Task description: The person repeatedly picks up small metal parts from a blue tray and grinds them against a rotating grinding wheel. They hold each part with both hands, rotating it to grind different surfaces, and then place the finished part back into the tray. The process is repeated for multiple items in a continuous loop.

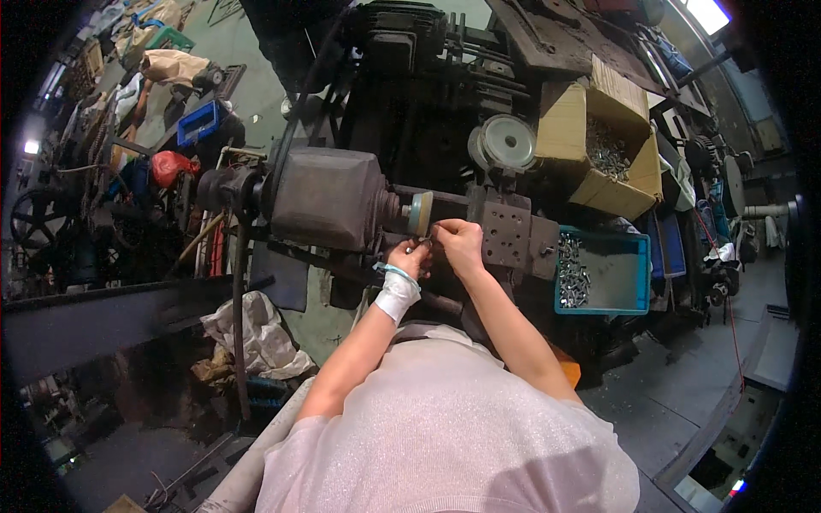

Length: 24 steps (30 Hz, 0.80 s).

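Observation:
Both my hands are close together in front of a dark machine (pixel 329 198), just below its small round wheel (pixel 420 214) with a tan and greenish rim. My left hand (pixel 410 258), with a white wrap at the wrist, is closed with its fingertips around a small metal part (pixel 425 243). Fingers of my right hand (pixel 460 244) pinch together at the same spot, from the right side. The part is mostly hidden by the fingers, so its shape is unclear. Whether it touches the wheel I cannot tell.
Right of my hands is a metal block with holes (pixel 506 232). Beyond it sits a teal tray (pixel 646 274) with many small metal parts along its left side. An open cardboard box (pixel 560 128) of metal pieces stands farther back, near a round metal pulley (pixel 506 142).

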Motion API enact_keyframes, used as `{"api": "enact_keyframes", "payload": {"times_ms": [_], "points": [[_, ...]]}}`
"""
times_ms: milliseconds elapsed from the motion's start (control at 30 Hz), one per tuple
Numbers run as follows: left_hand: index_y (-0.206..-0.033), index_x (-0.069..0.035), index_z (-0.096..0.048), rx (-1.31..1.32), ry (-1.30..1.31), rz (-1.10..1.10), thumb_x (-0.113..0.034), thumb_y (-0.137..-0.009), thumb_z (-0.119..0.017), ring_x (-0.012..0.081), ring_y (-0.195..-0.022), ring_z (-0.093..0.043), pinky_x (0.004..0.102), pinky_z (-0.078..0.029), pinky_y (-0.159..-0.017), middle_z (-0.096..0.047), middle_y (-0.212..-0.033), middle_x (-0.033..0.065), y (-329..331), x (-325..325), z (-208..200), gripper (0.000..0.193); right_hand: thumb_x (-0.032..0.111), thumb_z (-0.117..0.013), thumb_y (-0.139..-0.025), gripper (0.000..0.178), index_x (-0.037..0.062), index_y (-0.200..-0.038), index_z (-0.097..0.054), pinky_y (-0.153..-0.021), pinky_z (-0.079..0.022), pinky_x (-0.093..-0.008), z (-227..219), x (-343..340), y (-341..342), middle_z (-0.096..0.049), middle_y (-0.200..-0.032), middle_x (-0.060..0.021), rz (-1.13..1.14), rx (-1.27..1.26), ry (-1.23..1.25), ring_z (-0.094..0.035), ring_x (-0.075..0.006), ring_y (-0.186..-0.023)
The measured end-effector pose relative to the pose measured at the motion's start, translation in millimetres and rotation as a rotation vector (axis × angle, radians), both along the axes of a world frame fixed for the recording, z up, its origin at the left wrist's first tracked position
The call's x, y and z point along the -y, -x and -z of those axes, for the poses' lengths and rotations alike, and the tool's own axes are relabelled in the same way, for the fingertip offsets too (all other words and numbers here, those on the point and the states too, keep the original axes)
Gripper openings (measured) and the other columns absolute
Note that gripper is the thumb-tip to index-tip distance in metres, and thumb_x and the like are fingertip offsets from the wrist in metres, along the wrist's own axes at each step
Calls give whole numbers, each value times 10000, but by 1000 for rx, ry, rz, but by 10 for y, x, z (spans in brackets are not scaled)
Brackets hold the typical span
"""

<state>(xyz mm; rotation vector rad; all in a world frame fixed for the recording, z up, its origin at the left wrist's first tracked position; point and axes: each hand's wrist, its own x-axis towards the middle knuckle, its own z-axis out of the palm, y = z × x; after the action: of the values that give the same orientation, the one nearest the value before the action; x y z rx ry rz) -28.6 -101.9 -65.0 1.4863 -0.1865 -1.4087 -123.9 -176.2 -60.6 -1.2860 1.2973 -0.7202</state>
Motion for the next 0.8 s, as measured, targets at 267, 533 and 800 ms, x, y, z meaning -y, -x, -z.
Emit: {"api": "enact_keyframes", "payload": {"times_ms": [267, 533, 800], "points": [[-837, -60, -546, 49, -3, 26, -199, -776, -590, 132, -577, -527, 273, -439, -455, -565, -687, 20, -3, 6, -108, 158, 116, -621, -698, 188, -31, -812, -647, -544, -447, -254, 31, 6, 24, -637, -689, -96, 4, 23, -4, -568, -111, -593], [-864, -68, -536, -522, 94, 143, -330, -833, -539, 115, -543, -524, 230, -412, -416, -539, -676, 16, -136, -239, -192, 264, 84, -611, -771, 154, -8, -892, -631, -508, -378, -151, -284, -202, 202, -596, -711, -3, -103, 423, -161, -505, -36, -591], [-824, -64, -579, -188, 111, 91, -238, -800, -603, 87, -588, -515, 225, -403, -506, -575, -711, 1, -82, -204, -158, 177, 102, -609, -769, 161, -18, -874, -623, -434, -350, -162, -274, -233, 206, -581, -671, -8, -30, 254, -190, -494, -39, -529]]}}
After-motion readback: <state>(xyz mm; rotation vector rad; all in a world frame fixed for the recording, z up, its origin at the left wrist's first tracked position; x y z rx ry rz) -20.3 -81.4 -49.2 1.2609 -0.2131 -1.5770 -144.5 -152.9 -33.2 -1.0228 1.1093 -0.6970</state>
